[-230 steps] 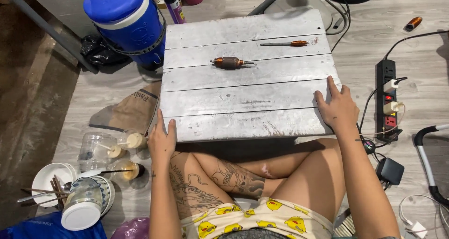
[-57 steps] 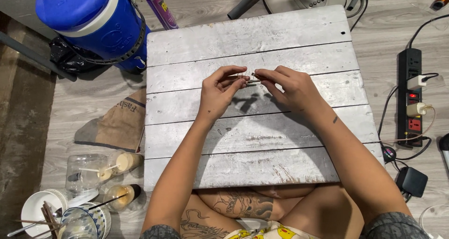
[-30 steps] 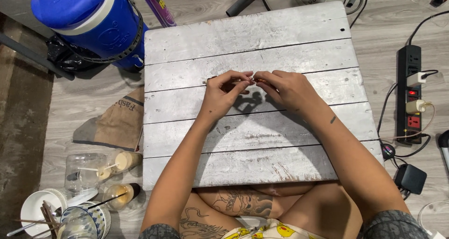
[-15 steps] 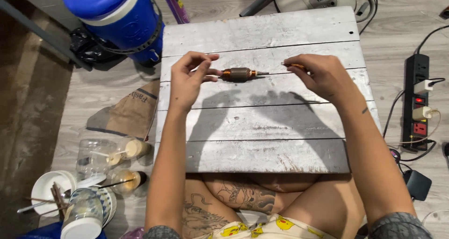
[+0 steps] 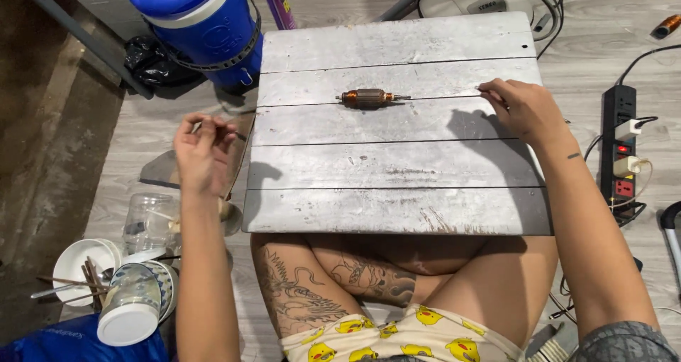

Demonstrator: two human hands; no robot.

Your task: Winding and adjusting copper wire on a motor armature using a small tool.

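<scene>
Looking down, we see a copper-wound motor rotor (image 5: 370, 97) lying alone on the grey plank board (image 5: 397, 177), untouched, between the two hands and well apart from each. Our left hand (image 5: 203, 151) hangs off the board's left edge over the floor, fingertips pinched on something small we cannot make out. Our right hand (image 5: 523, 109) rests near the board's right edge, fingers curled around a thin tool (image 5: 489, 91) whose tip just shows.
</scene>
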